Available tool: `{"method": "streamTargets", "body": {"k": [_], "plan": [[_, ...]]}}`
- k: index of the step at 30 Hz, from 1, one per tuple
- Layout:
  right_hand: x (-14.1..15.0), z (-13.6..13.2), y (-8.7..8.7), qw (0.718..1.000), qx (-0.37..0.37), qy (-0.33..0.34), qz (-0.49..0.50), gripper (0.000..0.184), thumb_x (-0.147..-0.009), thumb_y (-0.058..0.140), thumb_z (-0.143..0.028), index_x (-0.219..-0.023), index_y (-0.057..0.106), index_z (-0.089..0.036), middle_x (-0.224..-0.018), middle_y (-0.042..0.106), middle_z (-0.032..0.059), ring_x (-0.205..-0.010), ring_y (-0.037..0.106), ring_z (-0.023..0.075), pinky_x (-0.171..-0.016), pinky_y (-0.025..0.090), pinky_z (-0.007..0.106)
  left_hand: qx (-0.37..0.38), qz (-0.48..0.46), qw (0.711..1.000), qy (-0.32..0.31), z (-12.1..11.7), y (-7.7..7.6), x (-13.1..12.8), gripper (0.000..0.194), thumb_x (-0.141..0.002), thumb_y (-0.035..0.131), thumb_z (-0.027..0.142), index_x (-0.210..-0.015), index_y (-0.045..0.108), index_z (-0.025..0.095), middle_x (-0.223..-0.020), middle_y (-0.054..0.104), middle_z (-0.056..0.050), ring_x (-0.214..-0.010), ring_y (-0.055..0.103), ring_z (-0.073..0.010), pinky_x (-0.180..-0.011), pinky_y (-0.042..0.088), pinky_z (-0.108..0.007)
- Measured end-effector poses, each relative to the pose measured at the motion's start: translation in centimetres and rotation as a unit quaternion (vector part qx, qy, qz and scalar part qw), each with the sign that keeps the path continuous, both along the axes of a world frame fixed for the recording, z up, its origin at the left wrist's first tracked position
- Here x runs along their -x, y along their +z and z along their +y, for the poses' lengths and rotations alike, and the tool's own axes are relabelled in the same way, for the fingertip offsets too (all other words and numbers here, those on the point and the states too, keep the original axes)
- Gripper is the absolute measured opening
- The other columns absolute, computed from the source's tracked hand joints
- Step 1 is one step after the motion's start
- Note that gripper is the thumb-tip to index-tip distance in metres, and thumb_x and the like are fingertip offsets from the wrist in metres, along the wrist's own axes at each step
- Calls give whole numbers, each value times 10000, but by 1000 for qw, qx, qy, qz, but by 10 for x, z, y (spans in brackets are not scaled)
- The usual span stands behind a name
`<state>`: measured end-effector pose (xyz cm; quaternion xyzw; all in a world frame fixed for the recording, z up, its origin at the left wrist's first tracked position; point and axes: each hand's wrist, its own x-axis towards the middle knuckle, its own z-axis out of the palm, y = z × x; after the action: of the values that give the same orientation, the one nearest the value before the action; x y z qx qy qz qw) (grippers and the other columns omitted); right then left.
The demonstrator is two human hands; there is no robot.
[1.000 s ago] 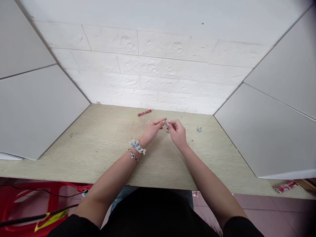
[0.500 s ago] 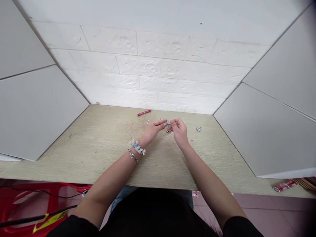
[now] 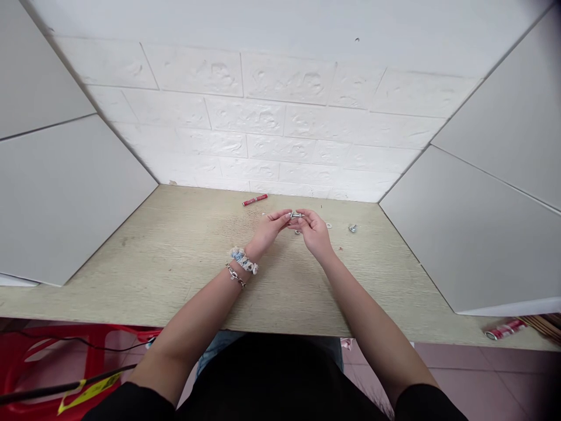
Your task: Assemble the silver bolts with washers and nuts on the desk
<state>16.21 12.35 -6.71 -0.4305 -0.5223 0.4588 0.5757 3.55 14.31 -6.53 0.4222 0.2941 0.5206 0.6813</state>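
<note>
Small silvery metal hardware [image 3: 297,215], seemingly a short bolt though too tiny to name for certain, is pinched between the fingertips of both hands just above the far middle of the worktop [image 3: 175,257]. Compared with half a second ago, the hands have drawn a little closer together and the piece now lies more level between them; a second earlier it sat slightly lower and to the right. The left hand [image 3: 272,227] closes thumb and forefinger on its left end, and the right hand [image 3: 313,229] curls its fingers around the right end, so both grip the same piece. It looks shiny, grey and narrow. A scrunchie [image 3: 243,260] and a chain bracelet [image 3: 236,275] sit on the left wrist. On the worktop, a loose screw [image 3: 353,228] lies well to the right of the hands, a small washer [image 3: 328,225] just beside the right hand, and a red tube [image 3: 255,200] near the white brick wall [image 3: 263,117], unmoved.
</note>
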Motion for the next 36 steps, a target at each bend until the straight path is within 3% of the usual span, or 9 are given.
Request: {"method": "streamTargets", "body": {"k": [5, 11, 21, 26, 32, 36], "plan": [[-5, -2, 1, 992, -7, -53, -115, 306, -757, 506, -440, -925, 536, -185, -723, 614, 3, -563, 570, 111, -601, 475, 294, 2, 2, 1000, 14, 1, -3, 0, 279, -635, 705, 256, -884, 685, 132, -903, 677, -57, -872, 594, -147, -941, 383, -327], [-6, -9, 8, 977, -19, -71, -200, 383, -808, 398, -530, -646, 475, -191, -583, 544, -22, -520, 498, 97, -553, 395, 245, 5, 31, 999, 9, 2, -5, -1, 290, -625, 716, 253, -892, 693, 142, -927, 672, -57, -894, 583, -148, -948, 380, -330], [-7, -8, 6, 980, 21, -46, -192, 618, -820, 187, -631, -406, 344, -199, -381, 380, -3, -430, 405, 108, -493, 345, 253, 42, -25, 999, -23, -6, 1, -5, 153, -678, 672, 174, -821, 695, 126, -809, 662, -37, -735, 574, -75, -822, 431, -231], [-7, -10, 5, 973, -18, -67, -220, 560, -856, 177, -568, -514, 417, -194, -465, 426, -7, -484, 427, 114, -518, 355, 251, 66, -70, 995, -7, -4, 1, -4, 142, -704, 652, 138, -842, 672, 112, -787, 651, -28, -690, 575, -53, -755, 454, -181], [-7, -6, 4, 951, -120, -119, -257, 260, -842, 394, -387, -978, 523, -207, -814, 614, 30, -714, 555, 146, -658, 434, 279, 83, -87, 993, 17, -3, 4, -3, 104, -725, 624, 106, -822, 659, 99, -763, 644, -22, -655, 570, -38, -710, 465, -144], [-8, -3, 2, 936, -174, -114, -283, 241, -841, 394, -302, -929, 590, -194, -925, 634, 62, -844, 575, 166, -746, 454, 303, 89, -91, 992, 19, -3, 3, -4, 94, -737, 608, 101, -818, 655, 97, -764, 648, -27, -668, 579, -43, -710, 470, -140]]}}
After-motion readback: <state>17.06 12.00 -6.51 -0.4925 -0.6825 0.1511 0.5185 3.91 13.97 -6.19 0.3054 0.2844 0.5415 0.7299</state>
